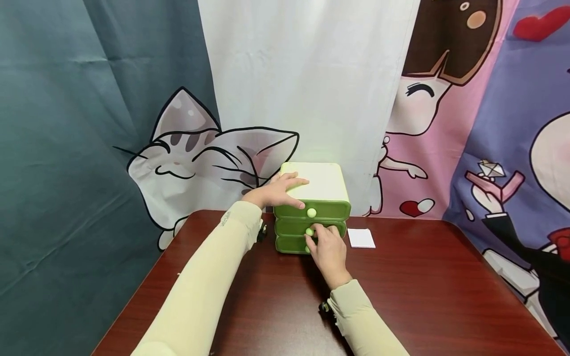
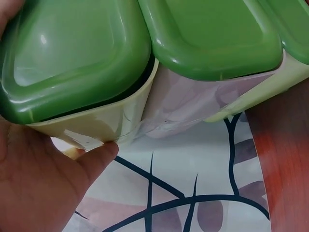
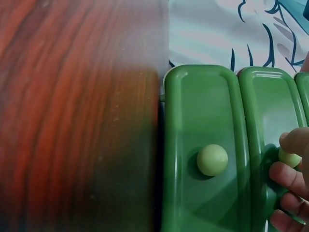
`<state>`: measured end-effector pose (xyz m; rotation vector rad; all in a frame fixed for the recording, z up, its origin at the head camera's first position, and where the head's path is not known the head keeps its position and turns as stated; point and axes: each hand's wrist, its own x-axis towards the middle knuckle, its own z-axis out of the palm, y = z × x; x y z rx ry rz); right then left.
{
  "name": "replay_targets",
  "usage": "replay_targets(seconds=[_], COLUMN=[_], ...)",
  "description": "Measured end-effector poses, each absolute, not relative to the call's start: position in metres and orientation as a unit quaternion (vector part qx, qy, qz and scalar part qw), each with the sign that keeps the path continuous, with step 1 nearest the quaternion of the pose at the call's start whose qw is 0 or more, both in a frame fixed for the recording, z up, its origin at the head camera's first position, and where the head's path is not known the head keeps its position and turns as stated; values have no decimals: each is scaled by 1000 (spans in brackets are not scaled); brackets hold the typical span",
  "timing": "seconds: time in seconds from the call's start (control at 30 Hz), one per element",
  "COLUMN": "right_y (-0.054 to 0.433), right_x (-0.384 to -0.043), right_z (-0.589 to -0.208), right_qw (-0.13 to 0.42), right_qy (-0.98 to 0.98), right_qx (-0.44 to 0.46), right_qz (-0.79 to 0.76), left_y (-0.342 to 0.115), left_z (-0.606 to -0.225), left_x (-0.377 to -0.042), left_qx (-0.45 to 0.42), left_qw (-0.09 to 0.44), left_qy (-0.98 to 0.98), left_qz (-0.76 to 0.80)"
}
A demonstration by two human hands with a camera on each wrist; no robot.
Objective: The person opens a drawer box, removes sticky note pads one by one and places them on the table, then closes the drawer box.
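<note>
A small three-drawer box (image 1: 322,180) with a pale top and green drawer fronts stands near the back edge of the table. My left hand (image 1: 277,192) rests over its top left edge, fingers spread across the top and side. The thumb lies toward the front. With thumb and fingers my right hand (image 1: 330,251) pinches the round light-green knob (image 3: 289,157) of the middle drawer (image 1: 286,227). Above it shows the top drawer's knob (image 1: 311,212), and the bottom drawer's knob (image 3: 212,160) is bare in the right wrist view. All three fronts look nearly flush.
A white square of paper (image 1: 361,238) lies on the red-brown table (image 1: 427,287), just right of the drawer box. Directly behind the table hangs a curtain (image 1: 311,89) printed with cartoon figures.
</note>
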<state>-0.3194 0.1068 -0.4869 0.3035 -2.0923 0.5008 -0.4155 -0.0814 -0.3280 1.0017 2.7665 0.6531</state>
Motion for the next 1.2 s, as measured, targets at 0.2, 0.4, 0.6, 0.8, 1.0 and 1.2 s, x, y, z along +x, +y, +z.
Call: replay_targets(seconds=[0.2,0.4,0.6,0.8,1.0,1.2], right_y=[107,107,108,109,109,108], right_x=[-318,-311,-299,-290,-279,-266], right_z=[-484,-476,-468,-461,-458,-454], right_qw=[444,420,403,389,379,365], right_qy=[-865,-879,-889,-896,-901,-909], right_qx=[116,103,110,122,138,138], right_qz=[202,202,186,175,161,145], left_y=[-81,-79,-79,-79,-80,-80], left_z=[-325,-325,-326,-324,-326,-328], left_x=[-415,-414,-415,-413,-414,-416], left_qx=[334,328,324,320,320,320], left_qw=[60,60,64,68,65,64], left_qy=[917,918,919,919,919,919], left_qz=[209,214,215,222,220,219])
